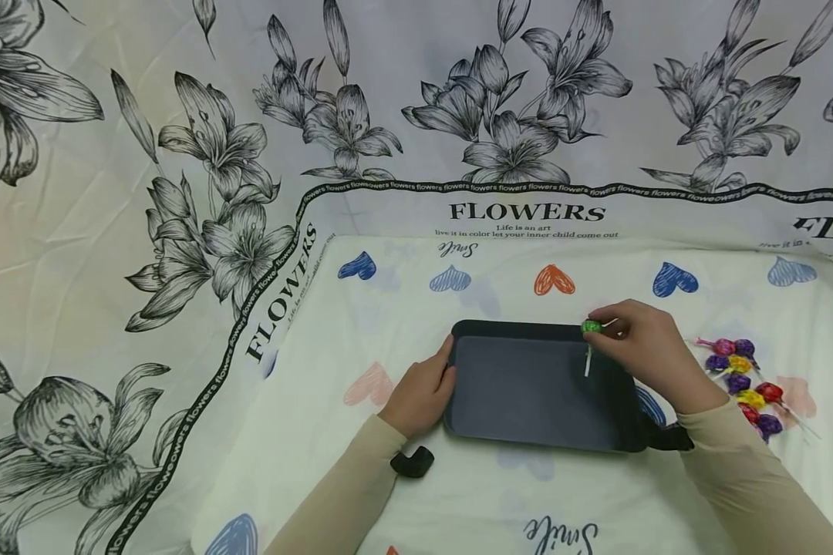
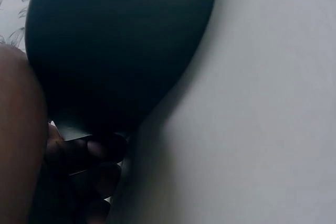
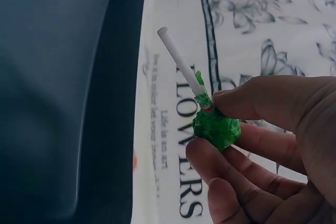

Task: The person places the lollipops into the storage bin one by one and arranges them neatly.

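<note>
My left hand grips the left end of a dark grey rectangular tray, its thumb at the rim. In the left wrist view the curled fingers show in shadow against the edge of the tray. Over the tray's far right corner, my right hand pinches a green-wrapped lollipop by its head, the white stick pointing down toward the tray floor. The right wrist view shows thumb and fingertips on the crinkled green wrapper, with the stick standing free.
To the right of the tray, several lollipops in purple, yellow, red and pink wrappers lie in a loose group. A white cloth printed with hearts covers the surface. Behind it hangs a flower-printed curtain.
</note>
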`<action>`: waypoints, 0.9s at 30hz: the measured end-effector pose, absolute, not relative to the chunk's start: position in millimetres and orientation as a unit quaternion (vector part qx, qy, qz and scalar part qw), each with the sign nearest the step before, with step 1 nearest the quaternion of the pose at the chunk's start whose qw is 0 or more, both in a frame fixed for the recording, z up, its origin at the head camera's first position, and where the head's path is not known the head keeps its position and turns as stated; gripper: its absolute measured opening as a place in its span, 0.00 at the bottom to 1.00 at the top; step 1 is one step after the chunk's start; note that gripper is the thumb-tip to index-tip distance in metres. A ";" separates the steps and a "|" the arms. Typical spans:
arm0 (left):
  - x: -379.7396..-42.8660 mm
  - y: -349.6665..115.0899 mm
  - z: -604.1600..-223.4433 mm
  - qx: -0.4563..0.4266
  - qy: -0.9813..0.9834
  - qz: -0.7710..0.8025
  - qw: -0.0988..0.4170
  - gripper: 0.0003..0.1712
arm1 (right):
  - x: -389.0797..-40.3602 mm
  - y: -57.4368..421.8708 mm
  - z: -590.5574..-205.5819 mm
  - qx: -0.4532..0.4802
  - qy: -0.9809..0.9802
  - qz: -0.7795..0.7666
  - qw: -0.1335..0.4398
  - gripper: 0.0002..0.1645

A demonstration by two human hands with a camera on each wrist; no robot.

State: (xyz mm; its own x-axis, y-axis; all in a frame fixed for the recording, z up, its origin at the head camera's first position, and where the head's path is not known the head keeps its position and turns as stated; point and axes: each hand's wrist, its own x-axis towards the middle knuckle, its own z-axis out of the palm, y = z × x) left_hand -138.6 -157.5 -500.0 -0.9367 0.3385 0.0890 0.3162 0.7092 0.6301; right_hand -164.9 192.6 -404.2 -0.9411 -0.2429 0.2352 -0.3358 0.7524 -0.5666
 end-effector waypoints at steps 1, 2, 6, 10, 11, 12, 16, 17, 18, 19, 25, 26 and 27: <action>-138.7 -157.8 -500.0 0.178 0.924 0.338 0.016 0.35 | -166.9 188.6 -404.5 0.159 -0.931 0.319 0.073 0.15; -138.8 -157.9 -499.9 0.179 0.924 0.339 0.016 0.35 | -168.8 184.7 -404.7 0.161 -0.930 0.323 0.070 0.15; -139.4 -157.8 -499.3 0.183 0.922 0.341 0.016 0.35 | -175.0 169.8 -405.8 0.161 -0.928 0.333 0.048 0.15; -138.7 -158.2 -498.0 0.183 0.922 0.341 0.016 0.35 | -181.1 152.9 -406.8 0.169 -0.928 0.330 0.030 0.14; -138.3 -158.4 -497.6 0.182 0.922 0.341 0.016 0.35 | -182.5 148.1 -407.2 0.173 -0.928 0.329 0.027 0.14; -137.9 -158.6 -497.0 0.181 0.922 0.342 0.016 0.35 | -183.9 143.3 -407.8 0.177 -0.928 0.327 0.024 0.13; -138.0 -158.7 -496.8 0.181 0.920 0.346 0.018 0.35 | -189.8 124.9 -411.6 0.189 -0.925 0.329 0.003 0.13; -138.3 -158.7 -496.9 0.181 0.920 0.347 0.019 0.35 | -191.1 120.7 -413.3 0.192 -0.924 0.331 -0.003 0.12; -138.7 -158.8 -496.8 0.182 0.920 0.347 0.021 0.35 | -192.8 116.4 -415.1 0.195 -0.922 0.333 -0.009 0.12; -139.2 -158.8 -497.2 0.183 0.920 0.346 0.020 0.35 | -194.2 111.9 -416.6 0.200 -0.921 0.335 -0.015 0.12; -141.3 -160.1 -499.3 0.186 0.925 0.332 0.018 0.35 | -200.3 85.7 -429.2 0.219 -0.915 0.337 -0.030 0.10; -141.3 -160.5 -499.4 0.184 0.925 0.331 0.020 0.35 | -201.3 81.5 -431.3 0.222 -0.915 0.335 -0.032 0.10; -141.2 -160.8 -499.4 0.183 0.926 0.331 0.019 0.35 | -201.9 77.1 -432.7 0.226 -0.914 0.336 -0.034 0.10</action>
